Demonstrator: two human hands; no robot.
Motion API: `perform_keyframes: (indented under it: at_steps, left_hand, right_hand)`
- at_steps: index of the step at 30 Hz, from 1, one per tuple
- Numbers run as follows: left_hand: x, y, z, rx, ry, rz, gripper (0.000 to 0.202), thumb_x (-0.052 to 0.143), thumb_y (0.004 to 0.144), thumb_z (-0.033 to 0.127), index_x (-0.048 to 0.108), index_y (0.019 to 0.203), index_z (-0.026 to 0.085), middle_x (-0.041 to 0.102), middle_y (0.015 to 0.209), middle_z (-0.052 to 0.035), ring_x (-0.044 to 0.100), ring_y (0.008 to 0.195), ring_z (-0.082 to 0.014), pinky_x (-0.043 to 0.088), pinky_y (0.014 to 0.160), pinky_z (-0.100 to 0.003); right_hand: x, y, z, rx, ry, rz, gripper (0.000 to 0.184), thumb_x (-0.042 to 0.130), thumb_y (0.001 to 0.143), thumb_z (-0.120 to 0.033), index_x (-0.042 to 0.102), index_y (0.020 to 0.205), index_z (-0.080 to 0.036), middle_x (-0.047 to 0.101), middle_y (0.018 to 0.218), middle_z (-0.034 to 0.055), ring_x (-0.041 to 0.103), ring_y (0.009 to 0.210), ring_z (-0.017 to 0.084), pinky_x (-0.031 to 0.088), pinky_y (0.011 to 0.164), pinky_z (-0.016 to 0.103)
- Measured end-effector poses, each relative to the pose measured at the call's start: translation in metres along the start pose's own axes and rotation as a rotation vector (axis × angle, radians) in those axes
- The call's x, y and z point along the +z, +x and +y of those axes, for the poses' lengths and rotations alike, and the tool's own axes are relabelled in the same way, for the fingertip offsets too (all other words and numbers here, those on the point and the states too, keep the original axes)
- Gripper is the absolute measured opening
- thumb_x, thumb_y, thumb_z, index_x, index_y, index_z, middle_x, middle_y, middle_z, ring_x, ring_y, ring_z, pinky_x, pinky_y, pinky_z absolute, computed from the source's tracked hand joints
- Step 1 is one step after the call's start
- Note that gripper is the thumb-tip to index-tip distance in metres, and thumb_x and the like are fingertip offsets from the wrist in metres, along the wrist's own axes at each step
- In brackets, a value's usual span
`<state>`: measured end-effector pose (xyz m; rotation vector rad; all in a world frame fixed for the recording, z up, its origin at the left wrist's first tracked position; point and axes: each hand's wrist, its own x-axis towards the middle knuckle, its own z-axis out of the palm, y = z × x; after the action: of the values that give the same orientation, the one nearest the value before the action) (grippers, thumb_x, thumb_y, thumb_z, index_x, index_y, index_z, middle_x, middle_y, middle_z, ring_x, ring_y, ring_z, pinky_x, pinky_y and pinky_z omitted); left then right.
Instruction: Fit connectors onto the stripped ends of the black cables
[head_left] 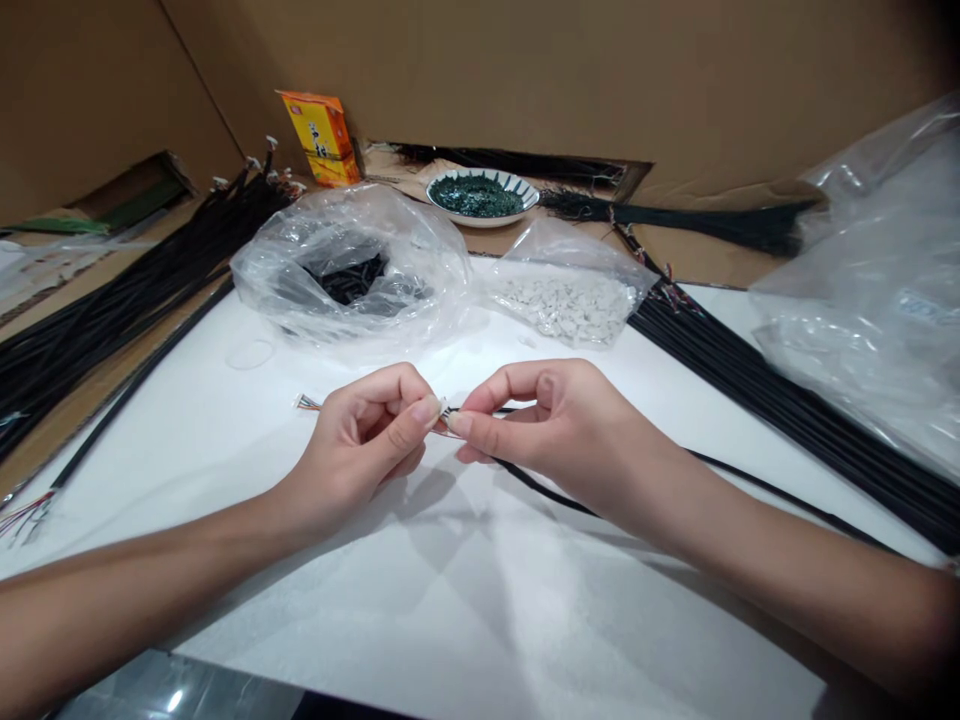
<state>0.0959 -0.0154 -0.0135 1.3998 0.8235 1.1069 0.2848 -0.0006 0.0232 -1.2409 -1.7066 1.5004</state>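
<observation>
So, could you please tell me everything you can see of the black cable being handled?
The black cable looks slim, smooth and bendable, its covering apparently plastic. Fine coloured wires at one end are pinched by the left hand and right hand. From there it curves out below the right hand, over the white tabletop; its far end cannot be made out.

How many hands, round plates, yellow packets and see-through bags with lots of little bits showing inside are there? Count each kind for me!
Hands: 2 (left hand, right hand)
Bags of little bits: 2 (one clear bag with black pieces, a second bag with white pieces)
Plates: 1 (round plate)
Yellow packets: 1 (yellow-and-orange packet)
Total: 6
</observation>
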Motion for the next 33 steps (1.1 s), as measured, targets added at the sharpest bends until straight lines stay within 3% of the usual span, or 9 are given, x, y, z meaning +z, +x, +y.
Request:
perform_keyframes:
  at_steps: [19,33]
  left_hand:
    - [0.003,-0.001,0.005,0.065,0.237,0.026,0.023,0.054,0.089,0.028,0.049,0.07,0.016,0.034,0.046,0.0066,0.028,0.04,-0.0024,0.021,0.039,-0.017]
    - [0.004,-0.003,0.012,0.131,0.365,0.0,0.03,0.051,0.089,0.03,0.044,0.065,0.015,0.038,0.051,0.0045,0.031,0.044,-0.003,0.023,0.041,-0.018]
  right_hand:
    - [0.0,0.0,0.003,-0.046,0.016,-0.02,0.02,0.071,0.072,-0.039,0.066,0.078,-0.02,0.069,0.07,-0.0006,0.062,0.066,0.014,0.038,0.051,0.022]
    - [0.002,-0.001,0.002,-0.036,0.219,-0.139,0.011,0.068,0.077,-0.027,0.064,0.076,-0.017,0.067,0.068,-0.0017,0.061,0.063,0.008,0.041,0.057,0.017]
